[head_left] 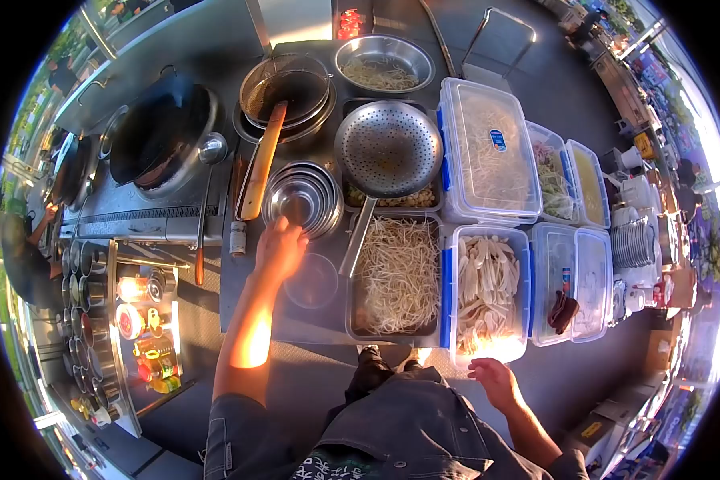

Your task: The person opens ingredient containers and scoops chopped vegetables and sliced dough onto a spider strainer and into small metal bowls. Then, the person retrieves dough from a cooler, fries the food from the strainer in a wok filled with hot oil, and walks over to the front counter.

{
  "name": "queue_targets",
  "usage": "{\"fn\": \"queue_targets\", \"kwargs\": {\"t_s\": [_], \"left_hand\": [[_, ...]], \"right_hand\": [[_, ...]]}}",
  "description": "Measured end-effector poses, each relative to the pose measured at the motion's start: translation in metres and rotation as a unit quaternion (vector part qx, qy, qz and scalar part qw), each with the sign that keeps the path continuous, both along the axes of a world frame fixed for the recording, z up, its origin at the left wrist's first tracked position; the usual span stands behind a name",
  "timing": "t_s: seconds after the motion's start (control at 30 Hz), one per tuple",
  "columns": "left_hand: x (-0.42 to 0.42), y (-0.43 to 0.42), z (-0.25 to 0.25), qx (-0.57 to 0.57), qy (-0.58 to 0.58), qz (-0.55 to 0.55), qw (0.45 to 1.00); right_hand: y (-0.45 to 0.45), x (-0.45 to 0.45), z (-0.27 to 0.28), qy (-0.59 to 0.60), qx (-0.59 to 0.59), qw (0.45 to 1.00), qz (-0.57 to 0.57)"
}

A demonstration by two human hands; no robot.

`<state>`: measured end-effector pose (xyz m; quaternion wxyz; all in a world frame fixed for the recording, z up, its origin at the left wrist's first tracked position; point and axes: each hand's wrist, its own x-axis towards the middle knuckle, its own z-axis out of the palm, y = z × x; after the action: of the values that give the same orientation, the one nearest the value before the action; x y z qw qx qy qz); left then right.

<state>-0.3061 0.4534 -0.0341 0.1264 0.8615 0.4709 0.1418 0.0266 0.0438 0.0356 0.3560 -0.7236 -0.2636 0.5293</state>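
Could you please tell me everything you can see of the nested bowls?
The nested bowls are round, shiny and silvery, apparently metal, stacked inside one another with several rims showing. They sit mouth up on the worktop, right of a wooden handle in the picture. The left hand is at their near rim; contact is unclear.
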Motion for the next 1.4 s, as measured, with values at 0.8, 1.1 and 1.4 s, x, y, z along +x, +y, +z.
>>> {"fn": "queue_targets", "kwargs": {"t_s": [0.8, 1.1, 1.4], "left_hand": [[0.006, -0.01, 0.004, 0.108, -0.007, -0.081, 0.991], [-0.072, -0.147, -0.065, 0.08, 0.02, 0.097, 0.992], [-0.081, -0.143, -0.059, 0.019, 0.061, 0.057, 0.996]], "right_hand": [[-0.013, -0.01, -0.003, 0.011, -0.029, 0.999, -0.022], [-0.013, -0.01, -0.01, 0.021, -0.027, 0.999, -0.009], [-0.002, -0.01, -0.01, 0.021, -0.03, 0.999, 0.01]]}}
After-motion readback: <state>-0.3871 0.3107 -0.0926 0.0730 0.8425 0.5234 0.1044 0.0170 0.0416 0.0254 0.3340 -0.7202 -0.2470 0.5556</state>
